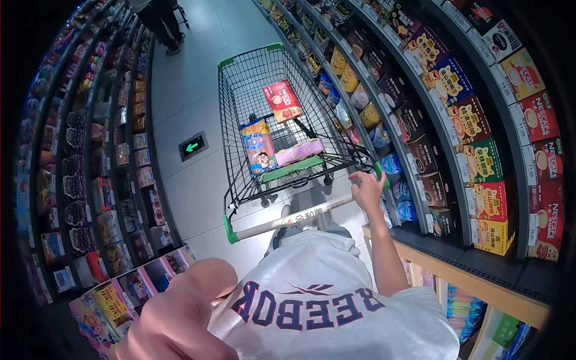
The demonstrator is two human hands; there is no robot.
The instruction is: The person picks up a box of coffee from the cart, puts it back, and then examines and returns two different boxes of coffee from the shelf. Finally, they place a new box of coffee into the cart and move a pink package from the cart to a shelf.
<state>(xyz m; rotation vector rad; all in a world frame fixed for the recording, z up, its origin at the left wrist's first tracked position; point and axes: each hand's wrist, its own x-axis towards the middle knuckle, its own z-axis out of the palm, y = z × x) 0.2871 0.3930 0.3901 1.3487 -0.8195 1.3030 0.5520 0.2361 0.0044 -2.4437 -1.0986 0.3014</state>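
My right hand (366, 187) grips the right end of the shopping cart's grey handle (282, 221), near its green end cap. The black wire cart (240, 90) stands in the aisle ahead of me. It holds a red flat package (282, 101), a blue and orange snack bag (259, 147) and a pink package (299, 151). My left hand (180, 312) or forearm is raised close to the camera at the bottom left. It is blurred and large, its fingers are not distinguishable, and nothing shows in it.
Shelves of boxed coffee and drink packs (480, 156) line the right side, and shelves of small packets (120, 174) line the left. A green arrow sign (192, 146) is set in the floor left of the cart. Another person's legs (162, 24) stand far down the aisle.
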